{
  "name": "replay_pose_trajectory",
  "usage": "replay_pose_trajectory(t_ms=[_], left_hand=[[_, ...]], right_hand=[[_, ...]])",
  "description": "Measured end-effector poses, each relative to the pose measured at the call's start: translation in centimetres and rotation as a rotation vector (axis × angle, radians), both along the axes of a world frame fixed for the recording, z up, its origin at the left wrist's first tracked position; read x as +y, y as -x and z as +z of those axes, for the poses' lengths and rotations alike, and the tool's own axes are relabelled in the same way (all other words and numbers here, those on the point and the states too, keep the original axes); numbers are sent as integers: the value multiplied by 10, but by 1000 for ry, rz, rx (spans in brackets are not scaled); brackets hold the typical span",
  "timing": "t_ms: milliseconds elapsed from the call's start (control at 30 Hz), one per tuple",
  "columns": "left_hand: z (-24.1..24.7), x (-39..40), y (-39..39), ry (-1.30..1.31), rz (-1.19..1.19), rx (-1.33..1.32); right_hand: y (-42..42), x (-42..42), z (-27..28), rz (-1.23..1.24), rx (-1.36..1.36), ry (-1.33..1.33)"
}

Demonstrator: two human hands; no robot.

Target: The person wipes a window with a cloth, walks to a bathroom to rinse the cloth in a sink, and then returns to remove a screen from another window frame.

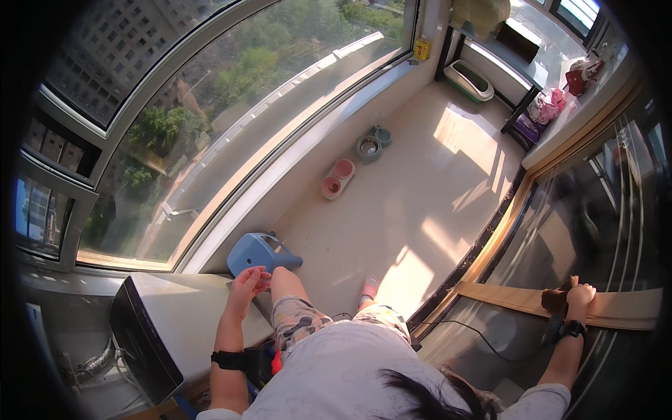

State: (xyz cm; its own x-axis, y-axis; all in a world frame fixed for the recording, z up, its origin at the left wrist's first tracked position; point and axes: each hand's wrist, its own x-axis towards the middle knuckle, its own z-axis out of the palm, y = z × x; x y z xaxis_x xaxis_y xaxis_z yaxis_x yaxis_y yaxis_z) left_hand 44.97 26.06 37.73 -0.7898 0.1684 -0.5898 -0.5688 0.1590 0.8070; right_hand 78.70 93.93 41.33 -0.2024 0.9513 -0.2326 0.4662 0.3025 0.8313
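Note:
My right hand point(581, 295) is closed on a brown cloth point(556, 300), which lies against the wooden frame point(504, 296) of the glass door at the right. Around that wrist is a black band, with a dark cable trailing from the forearm towards my waist. At the lower left, my left hand point(254, 283) is raised with loosely curled fingers and nothing visible in it. It hovers near my knee, in front of a blue plastic stool point(257, 252) and beside a white washing machine point(199, 320). A black strap sits on the left forearm.
Pink double pet bowls point(337, 178) and a grey pet bowl point(368, 149) stand on the floor by the window wall. A litter tray point(469, 81) lies beneath a dark-legged table at the far end. Plastic bags point(548, 105) rest at the right. A yellow bottle point(421, 48) stands on the sill.

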Motion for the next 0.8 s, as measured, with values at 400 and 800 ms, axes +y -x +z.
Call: replay_pose_trajectory(t_ms=[400, 800], left_hand=[[-10, 11, 32, -109, -26, 35], [-45, 72, 95, -143, -114, 22]], right_hand=[[-3, -6, -7, -34, 61, -70], [-15, -16, -9, 109, 205, -182]])
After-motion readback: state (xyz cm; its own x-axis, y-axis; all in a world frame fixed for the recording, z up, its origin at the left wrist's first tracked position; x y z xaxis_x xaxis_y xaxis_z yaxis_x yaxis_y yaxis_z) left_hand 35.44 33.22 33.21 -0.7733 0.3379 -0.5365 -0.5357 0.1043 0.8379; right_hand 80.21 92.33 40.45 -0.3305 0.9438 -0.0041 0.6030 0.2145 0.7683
